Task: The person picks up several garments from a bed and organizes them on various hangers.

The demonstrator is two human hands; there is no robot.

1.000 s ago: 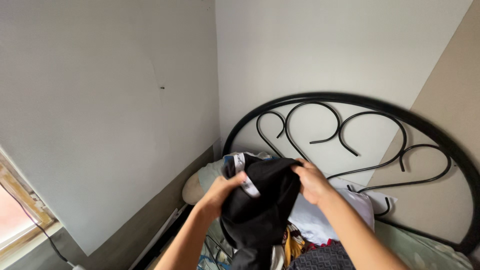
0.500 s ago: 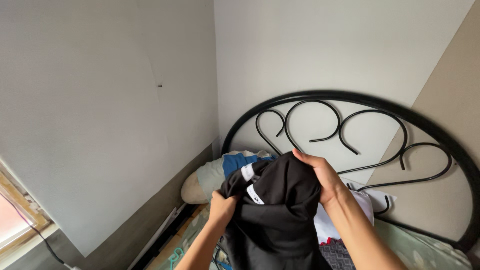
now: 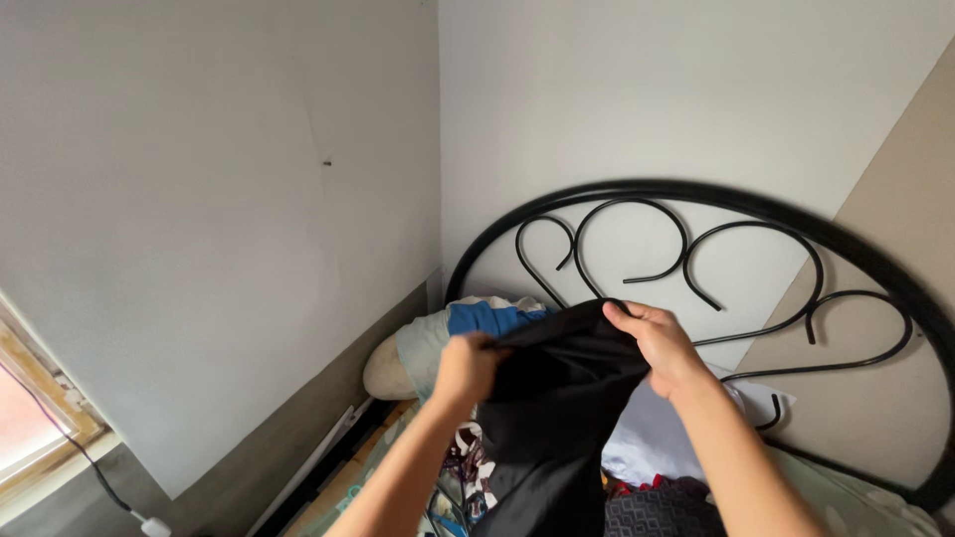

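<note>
I hold the garment [image 3: 557, 398] up between my left hand [image 3: 468, 366] and my right hand [image 3: 662, 343], above the heap of clothes [image 3: 637, 477] on the bed. Behind it stands the metal headboard [image 3: 736, 249] against the wall, with a pillow [image 3: 408, 358] to the left in the corner. The window frame [image 3: 40, 418] sits far left.

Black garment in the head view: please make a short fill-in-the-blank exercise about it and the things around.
1. Both hands, left hand and right hand, hold a ____ garment.
2. The headboard behind is made of black ____ bars.
3. A ____ cloth lies on the pillow.

Missing words: black; metal; blue
</note>
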